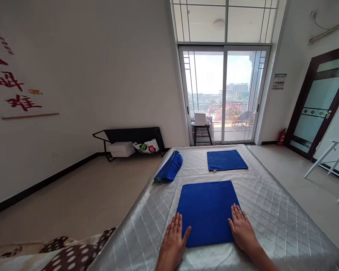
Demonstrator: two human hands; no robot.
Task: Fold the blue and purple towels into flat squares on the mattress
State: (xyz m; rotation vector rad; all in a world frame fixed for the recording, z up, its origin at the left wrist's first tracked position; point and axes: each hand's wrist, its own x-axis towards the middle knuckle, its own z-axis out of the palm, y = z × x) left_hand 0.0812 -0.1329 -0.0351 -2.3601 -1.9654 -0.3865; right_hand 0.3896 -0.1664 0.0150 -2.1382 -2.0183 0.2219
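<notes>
A blue cloth (207, 210), folded to a flat square, lies in front of me on the silver quilted mattress (274, 210). My left hand (173, 239) rests flat along its left edge near the front corner, thumb spread onto the cloth. On the opposite side, my right hand (241, 227) lies flat across the right edge, fingers stretched out and pointing away from me. Neither hand grips anything. Farther back lies a second flat blue cloth (227, 160), with a small pale tag at its front edge. To its left is a rolled or loosely bundled blue cloth (168, 167) with a greenish edge.
A brown polka-dot blanket (76, 256) lies at the lower left. By the wall, a black rack (132, 134) holds a white box (121, 149) and a printed bag (147, 146). Glass sliding doors (224, 94) stand behind the mattress; a white stool (327, 158) is at right.
</notes>
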